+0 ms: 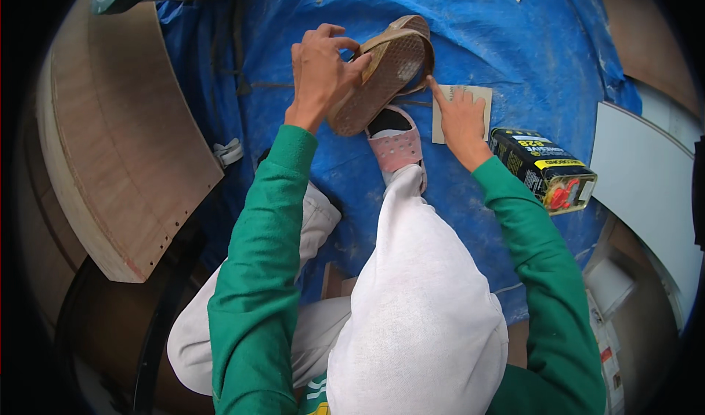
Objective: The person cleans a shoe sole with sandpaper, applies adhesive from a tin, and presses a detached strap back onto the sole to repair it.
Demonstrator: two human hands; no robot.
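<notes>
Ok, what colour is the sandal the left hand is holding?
The sandal is brown, seen best in the head view.

Creased blue tarp [514, 37] spread underfoot, brown wooden panel [128, 139] at left, pale board [646, 183] at right

The head fisheye looks down from nearby.

A worn brown sandal [365, 100] with tan straps [380, 38] slants diagonally, patterned footbed [391, 70] facing up, apparently tilted.
</notes>
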